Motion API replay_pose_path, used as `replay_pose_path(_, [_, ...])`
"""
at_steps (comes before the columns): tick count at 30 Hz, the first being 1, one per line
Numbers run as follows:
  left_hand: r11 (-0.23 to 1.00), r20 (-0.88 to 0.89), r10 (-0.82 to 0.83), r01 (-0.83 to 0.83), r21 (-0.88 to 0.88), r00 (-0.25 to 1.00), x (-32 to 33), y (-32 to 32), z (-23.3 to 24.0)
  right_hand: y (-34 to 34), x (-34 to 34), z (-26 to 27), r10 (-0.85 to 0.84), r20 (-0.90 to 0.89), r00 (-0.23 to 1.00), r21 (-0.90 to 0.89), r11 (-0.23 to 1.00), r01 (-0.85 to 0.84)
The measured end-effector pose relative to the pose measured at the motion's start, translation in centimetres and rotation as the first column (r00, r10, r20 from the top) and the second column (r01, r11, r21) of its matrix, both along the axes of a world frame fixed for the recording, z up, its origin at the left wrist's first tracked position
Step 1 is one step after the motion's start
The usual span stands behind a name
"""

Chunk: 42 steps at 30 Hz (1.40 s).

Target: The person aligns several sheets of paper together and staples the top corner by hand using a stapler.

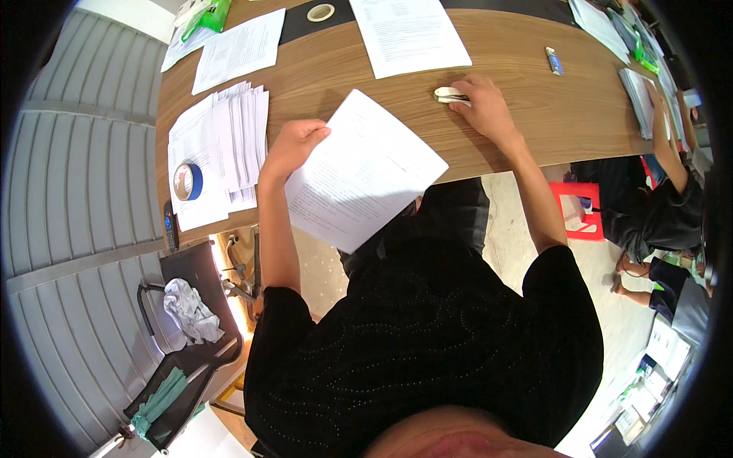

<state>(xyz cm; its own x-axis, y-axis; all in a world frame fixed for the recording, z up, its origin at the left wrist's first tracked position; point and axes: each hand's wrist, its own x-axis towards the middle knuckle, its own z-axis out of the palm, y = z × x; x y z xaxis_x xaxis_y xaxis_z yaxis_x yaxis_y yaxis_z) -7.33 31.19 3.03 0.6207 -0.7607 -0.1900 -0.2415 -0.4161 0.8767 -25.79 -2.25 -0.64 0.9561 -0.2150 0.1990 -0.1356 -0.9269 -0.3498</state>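
My left hand (298,146) grips the upper left edge of a printed paper sheet (366,172), which it holds tilted over the table's front edge; whether more than one sheet is there I cannot tell. Near the middle of the wooden table (532,114), my right hand (484,106) has its fingers around a white stapler (449,95). Beyond the hands lies a printed page (409,37). To the left stands a pile of papers (240,137), its sheets fanned, beside printed sheets (194,166) with a roll of blue tape (188,181) on top.
A cream tape roll (320,12), more printed sheets (240,51) and a green packet (215,16) lie at the back. A small blue-and-white box (554,61) rests on the right. A remote control (170,225) is at the left edge. Another person's arm (664,131) reaches over papers at the far right.
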Motion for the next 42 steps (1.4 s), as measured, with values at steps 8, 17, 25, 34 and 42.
replay_pose_path(8, [0.995, 0.016, -0.105, 0.105, 0.004, 0.994, 0.7, 0.1, -2.7, 2.9, 0.3, 3.8, -0.290, 0.082, 0.954, 0.386, 0.892, 0.238])
replay_pose_path(17, [0.995, 0.230, -0.092, 0.095, -0.004, 0.969, -1.7, -0.3, -1.7, 3.6, -1.3, 1.9, -0.134, 0.140, 0.981, 0.529, 0.847, 0.040])
replay_pose_path(25, [0.997, 0.219, -0.066, 0.073, -0.020, 0.974, -2.3, 0.1, -1.9, 7.2, 0.4, 2.0, -0.123, 0.193, 0.973, 0.006, 0.992, 0.125])
replay_pose_path(34, [0.997, 0.204, -0.082, 0.080, 0.021, 0.976, -2.6, -0.4, -1.5, 14.3, 3.4, 1.7, 0.032, 0.248, 0.968, 0.392, 0.910, -0.131])
replay_pose_path(42, [0.997, 0.177, -0.069, 0.064, 0.037, 0.982, -2.7, -0.3, -1.5, 13.8, 3.7, 0.1, -0.158, 0.111, 0.981, 0.718, 0.695, 0.031])
